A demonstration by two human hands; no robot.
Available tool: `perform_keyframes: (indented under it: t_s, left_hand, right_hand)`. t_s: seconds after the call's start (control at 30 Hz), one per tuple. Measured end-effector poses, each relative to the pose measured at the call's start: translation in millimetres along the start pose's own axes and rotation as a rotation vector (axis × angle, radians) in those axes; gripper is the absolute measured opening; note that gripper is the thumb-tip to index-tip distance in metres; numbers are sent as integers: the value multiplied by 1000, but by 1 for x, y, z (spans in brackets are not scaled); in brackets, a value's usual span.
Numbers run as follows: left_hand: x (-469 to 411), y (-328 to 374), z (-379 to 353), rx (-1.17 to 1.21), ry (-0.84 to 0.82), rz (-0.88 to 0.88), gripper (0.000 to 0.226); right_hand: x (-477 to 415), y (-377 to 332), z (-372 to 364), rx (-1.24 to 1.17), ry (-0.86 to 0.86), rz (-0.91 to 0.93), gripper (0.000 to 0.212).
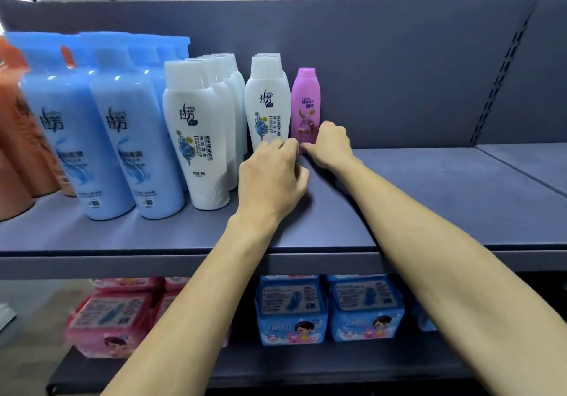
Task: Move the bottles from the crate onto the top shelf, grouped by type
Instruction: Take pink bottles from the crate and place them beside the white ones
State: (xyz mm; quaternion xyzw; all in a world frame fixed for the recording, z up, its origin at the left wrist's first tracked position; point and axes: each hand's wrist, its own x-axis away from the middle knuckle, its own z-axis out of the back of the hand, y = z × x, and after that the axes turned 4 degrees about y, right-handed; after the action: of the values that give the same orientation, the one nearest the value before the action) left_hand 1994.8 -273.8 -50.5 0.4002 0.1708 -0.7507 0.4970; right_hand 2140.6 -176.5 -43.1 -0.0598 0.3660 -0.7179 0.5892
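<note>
Pink and labelled Rejoice, the bottle [305, 101] is set upright near the back edge of the top shelf [414, 187], just beside white bottles [268, 104] marked REFRESHING. Its base is clasped by the curled fingers of the right hand [331, 147]. The left hand [270, 181] is held at its foot with fingers bent together; whether they grip cannot be told.

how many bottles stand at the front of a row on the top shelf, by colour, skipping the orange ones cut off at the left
blue bottles: 2
white bottles: 2
pink Rejoice bottle: 1
total: 5
The bottles lined up behind these are too hidden to count.
</note>
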Motion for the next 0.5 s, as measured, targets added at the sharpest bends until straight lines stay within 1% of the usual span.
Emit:
perform_keyframes:
  t_s: [0.17, 0.33, 0.43, 0.5]
  left_hand:
    - [0, 1, 0, 26, -8, 11, 17]
    - [1, 3, 0, 31, -15, 19, 16]
    - [1, 2, 0, 33, -14, 23, 16]
    - [1, 2, 1, 36, -28, 24, 17]
  right_hand:
    - [-1, 3, 0, 1, 41, 18, 47]
    - [8, -3, 3, 50, 70, 50, 49]
    - [16, -5, 13, 85, 81, 55, 51]
    - [25, -5, 24, 95, 84, 51, 48]
